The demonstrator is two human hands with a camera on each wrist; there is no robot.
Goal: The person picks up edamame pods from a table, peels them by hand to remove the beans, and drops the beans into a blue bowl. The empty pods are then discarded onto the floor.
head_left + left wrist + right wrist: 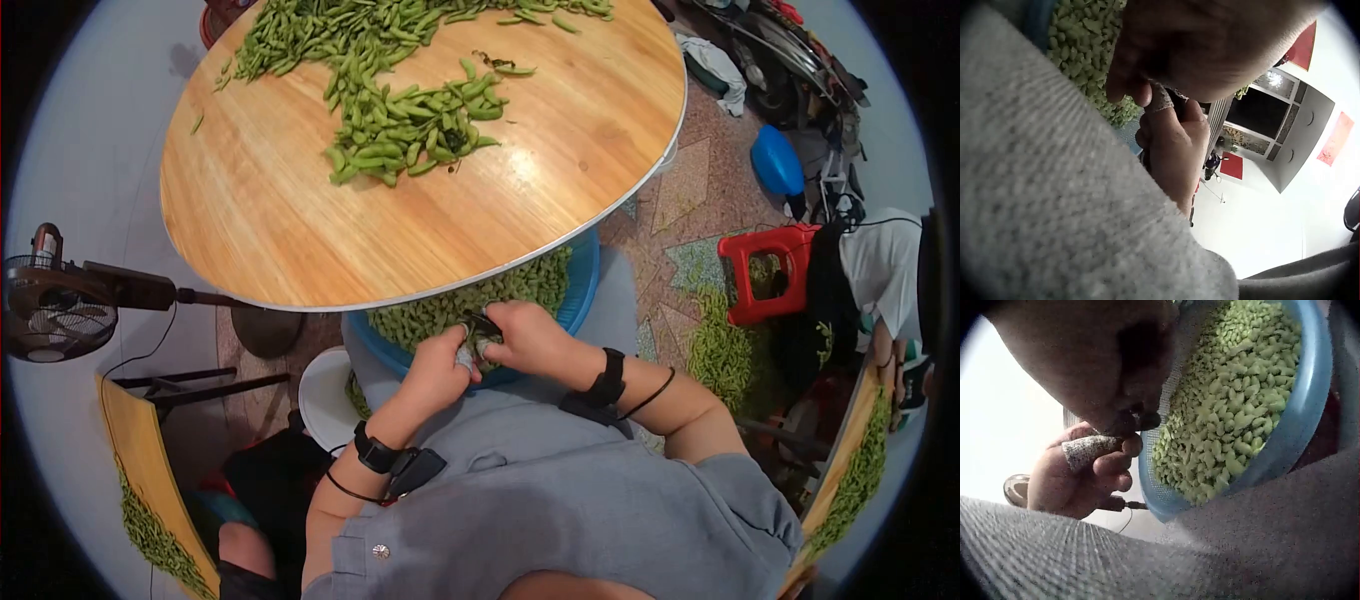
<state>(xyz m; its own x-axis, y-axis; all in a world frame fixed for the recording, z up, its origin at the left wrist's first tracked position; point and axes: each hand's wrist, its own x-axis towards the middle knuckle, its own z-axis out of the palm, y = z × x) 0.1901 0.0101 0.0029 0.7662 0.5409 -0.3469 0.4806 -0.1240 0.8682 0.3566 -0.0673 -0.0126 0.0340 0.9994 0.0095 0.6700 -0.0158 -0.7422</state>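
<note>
Just below frame centre, a dark pod-like thing (486, 322), pinched between left hand (438, 368) and right hand (530, 340), fingers together. Underneath, shelled beans (1229, 419) in a blue basin (1317, 375). Possible slip among them from a slackened pinch.

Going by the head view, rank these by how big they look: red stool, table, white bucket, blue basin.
1. Table
2. Blue basin, partly hidden by the table
Unsure: red stool and white bucket look close in size, and the bucket is partly covered, so I leave them unranked.
</note>
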